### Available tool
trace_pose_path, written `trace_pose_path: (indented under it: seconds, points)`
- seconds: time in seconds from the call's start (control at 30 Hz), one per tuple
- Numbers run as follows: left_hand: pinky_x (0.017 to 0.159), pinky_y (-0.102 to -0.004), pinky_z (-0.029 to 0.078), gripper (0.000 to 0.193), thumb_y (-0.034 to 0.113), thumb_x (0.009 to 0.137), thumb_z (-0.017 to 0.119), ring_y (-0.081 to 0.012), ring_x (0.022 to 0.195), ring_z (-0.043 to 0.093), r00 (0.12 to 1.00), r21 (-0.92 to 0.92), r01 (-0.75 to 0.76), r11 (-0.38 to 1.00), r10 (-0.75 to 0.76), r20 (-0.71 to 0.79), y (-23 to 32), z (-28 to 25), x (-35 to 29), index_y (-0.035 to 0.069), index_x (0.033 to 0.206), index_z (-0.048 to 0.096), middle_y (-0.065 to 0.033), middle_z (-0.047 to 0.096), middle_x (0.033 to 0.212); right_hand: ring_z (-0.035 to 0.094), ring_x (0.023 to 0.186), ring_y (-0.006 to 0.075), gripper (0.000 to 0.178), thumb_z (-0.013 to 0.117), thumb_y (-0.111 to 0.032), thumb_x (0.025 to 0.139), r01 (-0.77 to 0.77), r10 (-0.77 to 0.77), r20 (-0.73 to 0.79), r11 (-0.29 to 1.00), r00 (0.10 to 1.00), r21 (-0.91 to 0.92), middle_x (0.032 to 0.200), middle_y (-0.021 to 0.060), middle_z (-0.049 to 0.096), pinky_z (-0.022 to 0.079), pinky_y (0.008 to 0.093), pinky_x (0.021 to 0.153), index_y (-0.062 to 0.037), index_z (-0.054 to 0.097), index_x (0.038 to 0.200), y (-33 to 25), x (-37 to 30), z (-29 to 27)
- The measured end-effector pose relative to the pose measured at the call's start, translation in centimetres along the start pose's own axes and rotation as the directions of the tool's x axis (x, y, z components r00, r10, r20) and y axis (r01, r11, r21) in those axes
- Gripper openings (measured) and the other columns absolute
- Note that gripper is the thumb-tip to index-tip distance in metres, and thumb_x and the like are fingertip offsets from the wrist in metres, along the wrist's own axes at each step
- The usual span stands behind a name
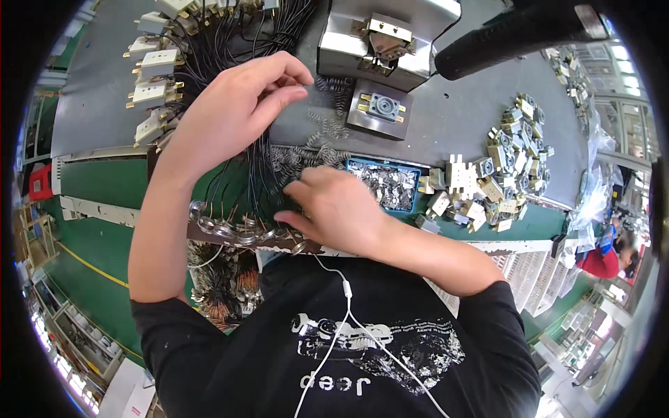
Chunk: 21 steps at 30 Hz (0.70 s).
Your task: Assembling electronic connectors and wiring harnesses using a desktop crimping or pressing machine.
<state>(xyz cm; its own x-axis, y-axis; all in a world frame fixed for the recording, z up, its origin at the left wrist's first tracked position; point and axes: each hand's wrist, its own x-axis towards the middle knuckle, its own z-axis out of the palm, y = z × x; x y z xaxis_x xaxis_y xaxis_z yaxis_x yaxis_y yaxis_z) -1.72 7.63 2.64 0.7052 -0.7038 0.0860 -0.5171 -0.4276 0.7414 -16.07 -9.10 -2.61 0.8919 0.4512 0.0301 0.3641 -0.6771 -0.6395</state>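
My left hand (240,104) is raised over the bundle of black wires (226,38), its thumb and curved fingers apart with nothing visible between them. My right hand (334,209) is low over the bench's front edge, beside the hanging wires and a pile of small coil springs (296,159). Its thumb and forefinger stand apart, and I see nothing in them; the other fingers are partly hidden. Below the wires, round metal rings (223,228) lie along the edge. On a metal block (380,129) ahead rests a grey square housing (385,106) with brass prongs.
A metal fixture (435,59) stands behind the block, with a black cylindrical handle (516,40) at its right. A blue tray (350,164) holds small metal parts. Assembled housings (512,167) are heaped at right. White plug housings (157,64) on wires lie at far left.
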Motion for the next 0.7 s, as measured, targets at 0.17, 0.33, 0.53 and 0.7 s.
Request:
trace_pose_path:
  seconds: [0.17,0.33,0.53,0.7]
  points:
    - [0.073,-0.0331,0.052,0.014,0.012,0.097,0.068,-0.0215,0.076,0.065,0.989,-0.043,-0.007,0.999,0.0,-0.151,-0.6,0.5,-0.1,0.002,0.107,0.065,-0.0098,0.068,0.09,0.071,0.084,0.0387,0.022,0.064,-0.014,0.093,-0.186,0.178,0.128,0.981,0.976,0.054,0.089,0.0183,0.07,0.056,0.0488,0.072,-0.0045,0.062,0.113,-0.8,-0.6,-4.9]
    - [0.074,-0.0341,0.052,0.013,0.008,0.095,0.07,-0.0226,0.081,0.067,0.991,0.05,-0.014,0.999,0.02,-0.133,1.8,0.3,0.6,0.003,0.105,0.065,-0.0097,0.068,0.092,0.071,0.071,0.0341,0.018,0.071,-0.015,0.093,-0.262,0.262,0.017,0.961,0.965,0.091,0.086,0.0165,0.073,0.055,0.0425,0.064,-0.0055,0.074,0.108,3.2,-1.1,-12.5]
    - [0.078,-0.0386,0.055,0.017,0.009,0.087,0.076,-0.0286,0.088,0.069,0.918,0.171,-0.368,0.914,0.387,-0.087,1.9,3.7,3.9,0.003,0.101,0.069,-0.0104,0.07,0.097,0.07,0.069,0.0338,0.016,0.072,-0.018,0.094,-0.309,0.307,-0.048,0.949,0.951,-0.06,0.078,0.0177,0.07,0.053,0.0413,0.063,-0.0035,0.076,0.099,4.3,-3.2,-10.5]
    - [0.076,-0.041,0.056,0.013,0.013,0.086,0.074,-0.0301,0.087,0.069,0.93,0.185,-0.359,0.915,0.367,-0.01,1.6,6.6,5.5,0.006,0.095,0.068,-0.0086,0.068,0.091,0.068,0.068,0.034,0.016,0.074,-0.019,0.092,-0.214,0.218,-0.104,0.976,0.97,0.047,0.076,0.0163,0.069,0.053,0.0404,0.064,-0.0026,0.075,0.094,5.6,-4.0,-8.9]
